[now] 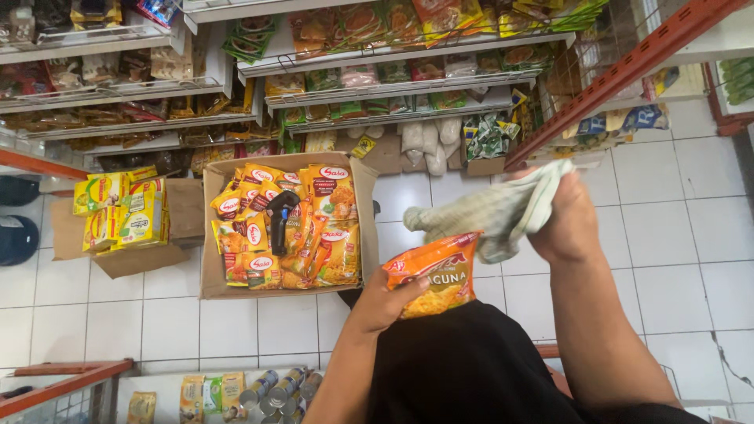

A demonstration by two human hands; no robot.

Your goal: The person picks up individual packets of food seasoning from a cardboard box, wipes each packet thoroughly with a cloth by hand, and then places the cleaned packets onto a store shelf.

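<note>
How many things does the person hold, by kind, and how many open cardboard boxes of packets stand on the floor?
Orange packet, in left hand: 1
Pale cloth, in right hand: 1
Open cardboard boxes: 2
Total: 4

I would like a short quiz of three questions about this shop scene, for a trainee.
1. True or false: the left hand holds an orange packet.
2. What does the right hand hold? A) a cloth B) a can C) a bottle
3. Fill in: the black tool lies in the cardboard ___ on top of packets.

Key: 1 true; 2 A, the cloth; 3 box.
</note>
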